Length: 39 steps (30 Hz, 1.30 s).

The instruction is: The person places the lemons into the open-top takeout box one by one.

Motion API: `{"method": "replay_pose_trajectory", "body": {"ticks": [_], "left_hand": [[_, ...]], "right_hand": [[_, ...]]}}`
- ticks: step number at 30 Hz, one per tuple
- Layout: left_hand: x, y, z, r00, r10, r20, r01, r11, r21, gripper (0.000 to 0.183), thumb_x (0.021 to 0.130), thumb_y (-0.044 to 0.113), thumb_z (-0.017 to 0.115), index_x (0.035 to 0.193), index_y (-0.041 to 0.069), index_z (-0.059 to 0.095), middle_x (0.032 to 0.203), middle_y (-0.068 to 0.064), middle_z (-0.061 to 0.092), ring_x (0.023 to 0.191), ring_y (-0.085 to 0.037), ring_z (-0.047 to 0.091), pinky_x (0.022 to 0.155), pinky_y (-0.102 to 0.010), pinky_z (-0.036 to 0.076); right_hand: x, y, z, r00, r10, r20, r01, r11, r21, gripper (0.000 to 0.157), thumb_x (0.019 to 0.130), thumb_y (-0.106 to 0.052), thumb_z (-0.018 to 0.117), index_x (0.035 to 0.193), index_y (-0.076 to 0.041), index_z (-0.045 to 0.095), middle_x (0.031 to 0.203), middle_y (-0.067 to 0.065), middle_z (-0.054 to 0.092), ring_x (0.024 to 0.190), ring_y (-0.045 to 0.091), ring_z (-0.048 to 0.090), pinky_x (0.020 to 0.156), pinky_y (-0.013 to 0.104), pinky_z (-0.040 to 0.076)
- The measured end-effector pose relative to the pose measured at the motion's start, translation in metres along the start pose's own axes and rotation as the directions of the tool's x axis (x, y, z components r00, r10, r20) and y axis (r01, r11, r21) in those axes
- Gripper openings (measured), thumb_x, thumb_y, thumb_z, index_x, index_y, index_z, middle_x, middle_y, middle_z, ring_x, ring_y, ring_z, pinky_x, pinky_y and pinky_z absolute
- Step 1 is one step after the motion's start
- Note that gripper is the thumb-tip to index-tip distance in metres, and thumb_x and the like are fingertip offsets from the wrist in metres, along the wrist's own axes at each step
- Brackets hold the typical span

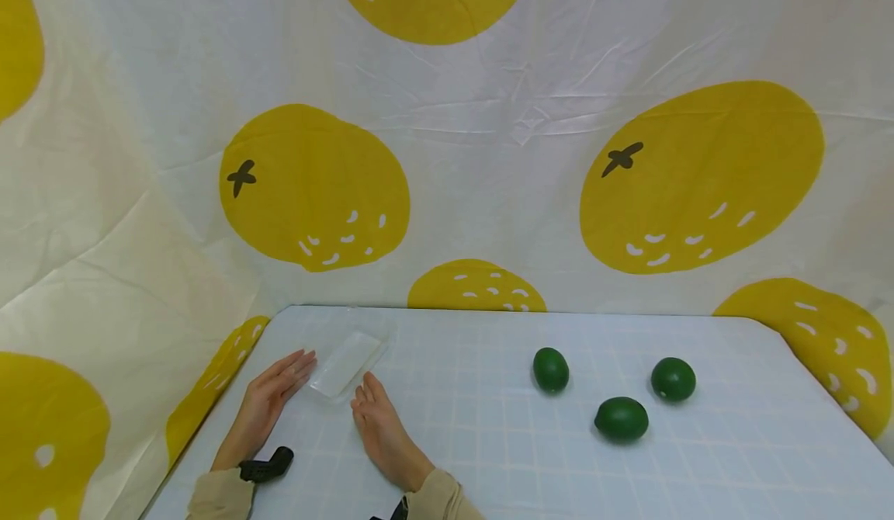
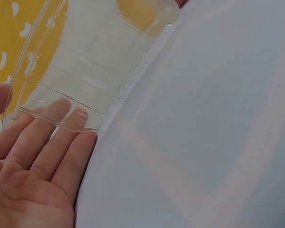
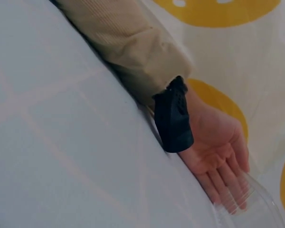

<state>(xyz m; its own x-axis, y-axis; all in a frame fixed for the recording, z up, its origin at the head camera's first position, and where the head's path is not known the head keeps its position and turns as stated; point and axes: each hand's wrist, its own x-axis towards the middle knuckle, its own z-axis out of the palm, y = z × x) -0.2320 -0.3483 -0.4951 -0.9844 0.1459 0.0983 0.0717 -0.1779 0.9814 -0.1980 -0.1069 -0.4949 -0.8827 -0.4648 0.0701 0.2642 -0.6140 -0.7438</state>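
Note:
A clear plastic container sits on the table at the far left, between both hands. My left hand is along its left side with straight fingers. In the left wrist view the fingers of that hand reach up behind the container's see-through wall. My right hand is at the container's near right edge, fingers extended, fingertips right by the rim. The right wrist view shows the left palm facing the camera, its fingertips seen through the clear plastic.
Three limes stand apart on the right half of the table: one lime toward the middle, another lime nearer, a third lime farther right. A pale checked cloth covers the table. Behind hangs a white curtain with yellow fruit prints.

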Motion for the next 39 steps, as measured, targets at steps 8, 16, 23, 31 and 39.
{"method": "replay_pose_trajectory", "body": {"ticks": [8, 16, 23, 31, 39], "left_hand": [[0.000, 0.001, 0.002, 1.000, -0.005, -0.008, 0.005, 0.999, 0.036, 0.057, 0.108, 0.019, 0.039, 0.153, -0.010, 0.019, 0.146, -0.003, 0.052, 0.128, -0.008, 0.053, 0.102, -0.021, 0.041], [-0.002, -0.002, 0.005, 1.000, 0.014, -0.002, -0.014, 1.000, 0.012, 0.055, 0.108, 0.017, 0.039, 0.151, -0.013, 0.020, 0.141, -0.001, 0.057, 0.127, -0.009, 0.055, 0.102, -0.021, 0.042], [-0.001, -0.007, 0.008, 0.998, 0.045, 0.042, -0.045, 0.999, 0.008, 0.051, 0.108, 0.013, 0.037, 0.149, -0.015, 0.023, 0.143, -0.008, 0.055, 0.128, -0.014, 0.055, 0.103, -0.023, 0.043], [-0.002, -0.007, 0.016, 0.997, 0.050, 0.052, -0.051, 0.999, 0.007, 0.050, 0.108, 0.011, 0.037, 0.148, -0.016, 0.025, 0.144, -0.013, 0.053, 0.129, -0.017, 0.054, 0.103, -0.026, 0.043], [-0.001, -0.008, 0.021, 0.999, 0.006, 0.047, -0.008, 0.999, 0.038, 0.050, 0.108, 0.014, 0.039, 0.148, -0.013, 0.029, 0.145, -0.014, 0.051, 0.129, -0.016, 0.054, 0.102, -0.024, 0.044]], "right_hand": [[-0.001, -0.001, 0.000, 1.000, 0.008, -0.018, -0.008, 1.000, -0.004, 0.087, 0.088, -0.004, 0.048, 0.153, 0.009, -0.008, 0.161, 0.027, -0.014, 0.148, 0.041, -0.010, 0.120, 0.048, 0.001], [-0.006, 0.000, -0.001, 0.999, 0.007, -0.040, -0.007, 1.000, -0.011, 0.086, 0.089, -0.003, 0.049, 0.153, 0.008, -0.007, 0.161, 0.026, -0.014, 0.148, 0.042, -0.010, 0.120, 0.049, 0.003], [-0.017, -0.007, -0.002, 1.000, -0.004, -0.021, 0.004, 1.000, -0.008, 0.086, 0.090, -0.004, 0.049, 0.153, 0.008, -0.008, 0.160, 0.027, -0.015, 0.148, 0.042, -0.010, 0.120, 0.049, 0.004], [-0.024, -0.011, -0.007, 0.999, -0.029, -0.024, 0.029, 1.000, -0.009, 0.084, 0.089, -0.003, 0.048, 0.153, 0.010, -0.005, 0.160, 0.030, -0.011, 0.148, 0.043, -0.007, 0.120, 0.050, 0.005], [-0.030, -0.016, -0.014, 0.999, -0.028, -0.019, 0.028, 1.000, -0.012, 0.085, 0.089, -0.003, 0.050, 0.153, 0.011, -0.005, 0.160, 0.030, -0.010, 0.148, 0.044, -0.007, 0.120, 0.049, 0.007]]}}
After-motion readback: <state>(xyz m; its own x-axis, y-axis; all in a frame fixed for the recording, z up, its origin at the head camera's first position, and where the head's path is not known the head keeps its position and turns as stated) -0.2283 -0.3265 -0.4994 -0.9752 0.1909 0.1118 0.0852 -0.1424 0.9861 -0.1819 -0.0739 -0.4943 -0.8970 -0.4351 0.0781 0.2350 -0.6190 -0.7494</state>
